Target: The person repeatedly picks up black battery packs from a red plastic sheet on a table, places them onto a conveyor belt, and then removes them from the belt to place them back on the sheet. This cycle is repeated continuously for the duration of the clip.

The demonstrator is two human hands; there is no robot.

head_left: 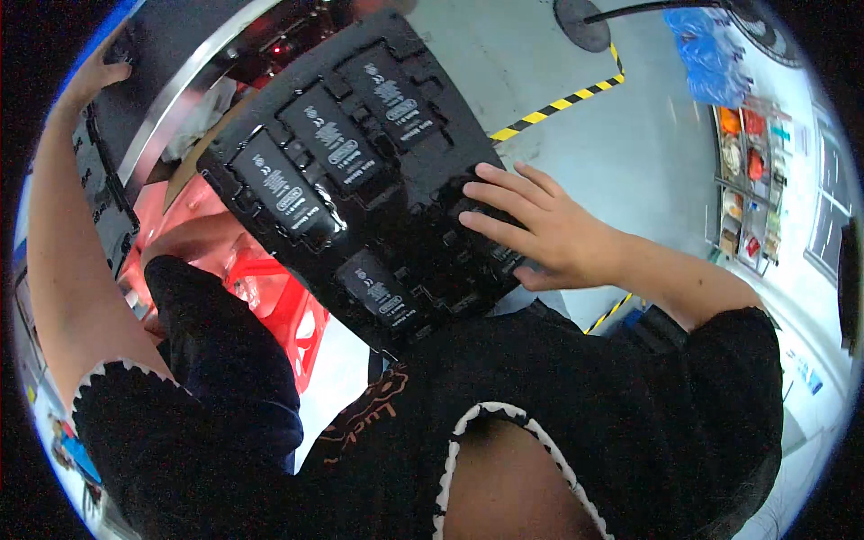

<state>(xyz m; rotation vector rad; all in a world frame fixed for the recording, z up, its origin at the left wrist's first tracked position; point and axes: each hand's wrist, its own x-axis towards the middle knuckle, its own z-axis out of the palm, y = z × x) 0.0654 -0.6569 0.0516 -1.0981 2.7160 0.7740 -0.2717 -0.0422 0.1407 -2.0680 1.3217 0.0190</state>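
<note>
A black moulded tray (454, 112) lies tilted in front of my chest. Several flat, dark rectangular modules with white print sit in its recesses, among them one module (286, 191) at the left and a smaller module (382, 290) lower down. My right hand (562, 229) is over the tray's right side, its fingers stretched and apart. Those fingertips partly cover another printed module (502, 254). At the far upper left, my left hand (94, 79) is beside a dark surface; its thumb shows, but most fingers are hidden.
A second black tray (103, 189) with grey parts stands under my left arm. Red plastic (283, 310) lies below the first tray. A metal edge (189, 85) curves across the upper left. Yellow-black tape (562, 105) marks the floor; stocked shelves (751, 171) are at right.
</note>
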